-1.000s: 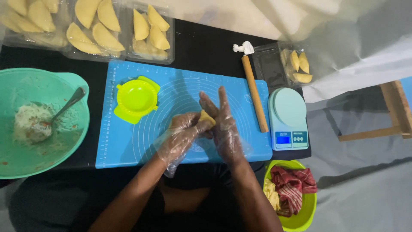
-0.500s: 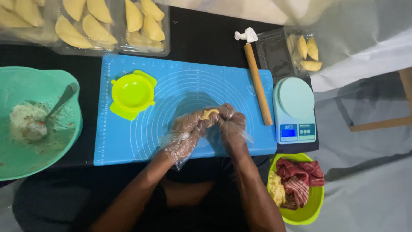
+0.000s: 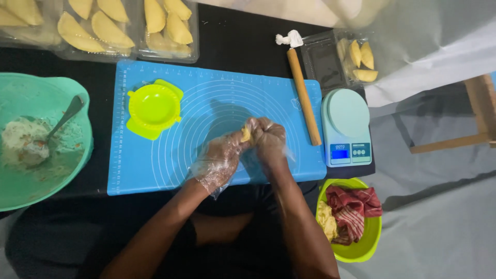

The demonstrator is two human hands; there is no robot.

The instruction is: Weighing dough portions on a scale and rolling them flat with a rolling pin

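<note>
Both my hands wear thin clear plastic gloves and meet over the blue silicone mat (image 3: 206, 108). Between them sits a small lump of yellow dough (image 3: 245, 135). My left hand (image 3: 219, 157) and my right hand (image 3: 268, 138) are both curled around it, fingers closed, squeezing it just above the mat. Only a sliver of the dough shows between the fingers. A lime-green dumpling press (image 3: 152, 108) lies open on the mat, to the left of my hands.
A wooden rolling pin (image 3: 304, 98) lies along the mat's right edge beside a pale digital scale (image 3: 345, 126). A teal bowl (image 3: 46, 170) with filling and a spoon stands left. Trays of folded pastries (image 3: 129, 26) line the back. A green bowl (image 3: 356, 248) holds dough and cloth.
My hands went from flat palms pressed together around the dough to closed fists gripping it. The camera view shifted slightly.
</note>
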